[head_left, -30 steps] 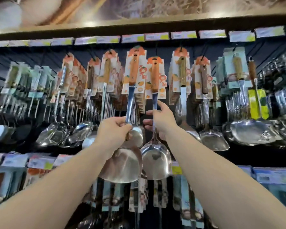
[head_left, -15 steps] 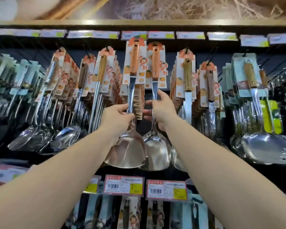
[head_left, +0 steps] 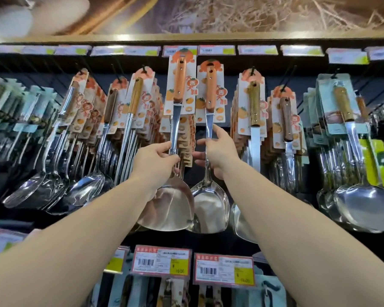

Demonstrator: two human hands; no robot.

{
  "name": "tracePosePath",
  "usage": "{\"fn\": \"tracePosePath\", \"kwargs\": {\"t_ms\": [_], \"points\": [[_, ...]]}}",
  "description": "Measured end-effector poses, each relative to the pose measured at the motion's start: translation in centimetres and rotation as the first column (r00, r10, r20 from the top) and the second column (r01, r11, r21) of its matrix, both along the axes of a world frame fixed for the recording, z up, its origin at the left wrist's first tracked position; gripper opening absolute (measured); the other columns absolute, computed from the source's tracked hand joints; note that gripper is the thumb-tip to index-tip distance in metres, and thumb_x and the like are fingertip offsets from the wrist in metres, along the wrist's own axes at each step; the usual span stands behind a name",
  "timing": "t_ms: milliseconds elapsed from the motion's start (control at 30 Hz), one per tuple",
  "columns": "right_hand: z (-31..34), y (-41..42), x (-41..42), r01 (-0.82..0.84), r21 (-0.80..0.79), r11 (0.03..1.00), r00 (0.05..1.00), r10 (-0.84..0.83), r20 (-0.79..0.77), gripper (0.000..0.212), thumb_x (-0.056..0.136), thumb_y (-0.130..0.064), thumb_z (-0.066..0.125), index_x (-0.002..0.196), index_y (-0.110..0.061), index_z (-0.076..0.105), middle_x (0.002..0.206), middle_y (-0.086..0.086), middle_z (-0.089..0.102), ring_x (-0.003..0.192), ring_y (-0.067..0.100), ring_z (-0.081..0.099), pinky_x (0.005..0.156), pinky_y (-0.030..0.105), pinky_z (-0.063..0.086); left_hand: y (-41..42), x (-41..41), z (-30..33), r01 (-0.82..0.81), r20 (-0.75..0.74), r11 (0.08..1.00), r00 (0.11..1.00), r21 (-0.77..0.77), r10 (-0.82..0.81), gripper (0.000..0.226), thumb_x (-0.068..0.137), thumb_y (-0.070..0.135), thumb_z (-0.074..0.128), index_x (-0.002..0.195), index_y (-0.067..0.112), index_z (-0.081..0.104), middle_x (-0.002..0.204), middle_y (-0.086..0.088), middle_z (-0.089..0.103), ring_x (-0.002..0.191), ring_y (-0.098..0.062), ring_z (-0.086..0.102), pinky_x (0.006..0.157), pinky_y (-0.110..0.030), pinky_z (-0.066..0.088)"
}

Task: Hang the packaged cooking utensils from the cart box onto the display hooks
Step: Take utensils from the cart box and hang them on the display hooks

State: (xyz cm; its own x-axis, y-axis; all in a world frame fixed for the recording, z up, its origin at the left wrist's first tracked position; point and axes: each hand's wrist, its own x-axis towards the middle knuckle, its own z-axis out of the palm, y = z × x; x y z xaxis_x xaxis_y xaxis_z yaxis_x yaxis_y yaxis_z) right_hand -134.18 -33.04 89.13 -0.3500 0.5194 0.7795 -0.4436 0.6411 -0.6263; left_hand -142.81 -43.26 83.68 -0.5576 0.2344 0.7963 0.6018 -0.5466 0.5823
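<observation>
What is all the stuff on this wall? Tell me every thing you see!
Steel spatula with orange handle on a white card: one, held up left of centre.
Second steel spatula with orange handle on a white card: one, held up right of centre.
Hanging carded steel spatulas with wooden handles: many, right of the held pair.
Hanging carded steel ladles and spoons: many, at the left.
Red and white price tags with yellow patches: two, on the lower rail.
Pale shelf labels: a row, along the top rail.
Left hand: grips the first spatula's shaft.
Right hand: pinches the second spatula's shaft.
</observation>
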Motion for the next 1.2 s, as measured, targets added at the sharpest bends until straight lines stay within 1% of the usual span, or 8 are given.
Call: {"fn": "tracePosePath", "kwargs": {"t_ms": [233,367,467,600,733,933,1100,1200], "points": [[0.0,0.0,-1.0,0.0,0.028,1.0,0.999,0.001,-0.036,0.049,0.1,-0.007,0.038,0.14,-0.034,0.039,0.106,0.011,0.066,0.075,0.028,0.07,0.057,0.033,0.059,-0.3,-0.1,-0.6,0.025,-0.016,1.0,1.0,-0.003,-0.025,0.045,0.087,0.002,0.063,0.13,0.013,0.055,0.042,0.011,0.056,0.064,-0.018,0.064,0.075,-0.039,0.057],[-0.5,0.5,-1.0,0.025,0.001,1.0,0.996,-0.025,-0.083,0.051,0.101,-0.006,0.036,0.145,-0.031,0.034,0.094,0.0,0.063,0.075,0.028,0.07,0.055,0.03,0.058,-0.4,-0.6,-1.0,0.024,-0.024,1.0,0.999,-0.004,-0.024,0.047,0.087,0.002,0.063,0.131,0.012,0.054,0.042,0.011,0.055,0.065,-0.018,0.064,0.08,-0.042,0.057],[-0.5,0.8,-0.9,0.018,-0.011,1.0,0.998,-0.019,-0.063,0.056,0.101,-0.006,0.037,0.149,-0.032,0.028,0.097,0.002,0.061,0.065,0.019,0.064,0.05,0.027,0.056,-0.3,-1.0,-1.1,0.041,-0.002,0.999,0.999,0.011,-0.041,0.047,0.087,0.001,0.063,0.131,0.011,0.053,0.042,0.011,0.054,0.063,-0.018,0.063,0.082,-0.044,0.057],[0.0,0.6,-0.8,0.006,-0.006,1.0,0.998,-0.006,-0.056,0.055,0.101,-0.006,0.037,0.148,-0.033,0.03,0.1,0.004,0.06,0.068,0.019,0.064,0.051,0.026,0.055,-0.4,-1.1,-1.2,0.055,0.008,0.998,0.998,0.018,-0.055,0.046,0.087,0.001,0.063,0.13,0.011,0.054,0.045,0.01,0.055,0.063,-0.019,0.063,0.08,-0.043,0.058],[-0.4,0.2,-1.0,-0.027,-0.044,0.999,0.998,0.025,-0.056,0.049,0.1,-0.005,0.037,0.143,-0.028,0.037,0.09,0.003,0.058,0.072,0.024,0.064,0.059,0.031,0.056,-0.3,-1.3,-1.4,0.045,0.005,0.999,0.999,0.018,-0.045,0.046,0.086,0.002,0.065,0.129,0.012,0.056,0.051,0.005,0.056,0.064,-0.019,0.065,0.08,-0.044,0.058],[-0.3,1.0,-1.0,-0.001,-0.119,0.993,0.999,-0.004,-0.043,0.057,0.1,-0.004,0.037,0.15,-0.028,0.024,0.093,0.004,0.059,0.063,0.019,0.064,0.062,0.032,0.058,0.0,-1.4,-1.6,0.042,0.0,0.999,0.999,0.013,-0.042,0.048,0.086,0.002,0.065,0.131,0.012,0.053,0.059,0.001,0.055,0.064,-0.019,0.065,0.082,-0.049,0.057],[0.0,2.3,-2.1,0.002,-0.202,0.979,1.0,-0.006,-0.02,0.056,0.101,-0.004,0.035,0.15,-0.029,0.024,0.088,0.002,0.057,0.075,0.024,0.068,0.069,0.037,0.058,0.6,-1.5,-1.6,0.046,-0.022,0.999,0.999,-0.004,-0.047,0.048,0.085,0.003,0.065,0.131,0.012,0.053,0.053,0.004,0.052,0.064,-0.019,0.065,0.082,-0.047,0.057],[-0.7,3.5,-2.7,0.044,-0.187,0.981,0.999,-0.043,0.013,0.056,0.1,-0.005,0.04,0.148,-0.031,0.029,0.107,0.004,0.061,0.085,0.027,0.069,0.08,0.041,0.058,0.9,-1.8,-1.6,0.041,-0.028,0.999,0.999,-0.022,-0.041,0.049,0.086,0.002,0.064,0.132,0.011,0.052,0.044,0.01,0.047,0.063,-0.017,0.065,0.071,-0.037,0.057]]}}
